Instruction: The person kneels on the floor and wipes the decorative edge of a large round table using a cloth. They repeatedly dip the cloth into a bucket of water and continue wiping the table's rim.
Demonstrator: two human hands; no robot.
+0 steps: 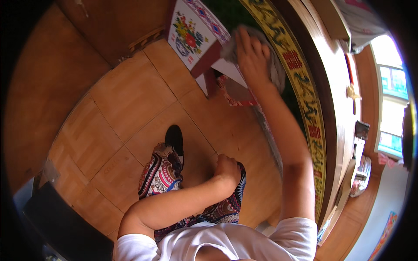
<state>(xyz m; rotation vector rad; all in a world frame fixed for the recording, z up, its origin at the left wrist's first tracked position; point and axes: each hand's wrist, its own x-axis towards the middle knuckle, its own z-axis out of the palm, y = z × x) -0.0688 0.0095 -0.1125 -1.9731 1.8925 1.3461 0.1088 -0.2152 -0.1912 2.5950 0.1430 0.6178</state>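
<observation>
My right hand (251, 54) reaches forward and presses a crumpled grey cloth (275, 67) against a dark green surface (230, 15) edged by a yellow decorated band (307, 102). The fingers lie over the cloth and hold it. My left hand (228, 167) is closed in a fist and rests on my knee, over colourful patterned trousers (159, 174). Nothing shows inside that fist. Below the cloth stands a white panel painted with red flowers (188, 32) and a red patterned trim (237, 102).
The floor (130, 100) is brown wood-look tile. My black shoe (175, 137) points forward. A black seat-like object (65, 226) sits at the lower left. Curved wooden framing (337, 87) and a bright window (392, 91) are on the right.
</observation>
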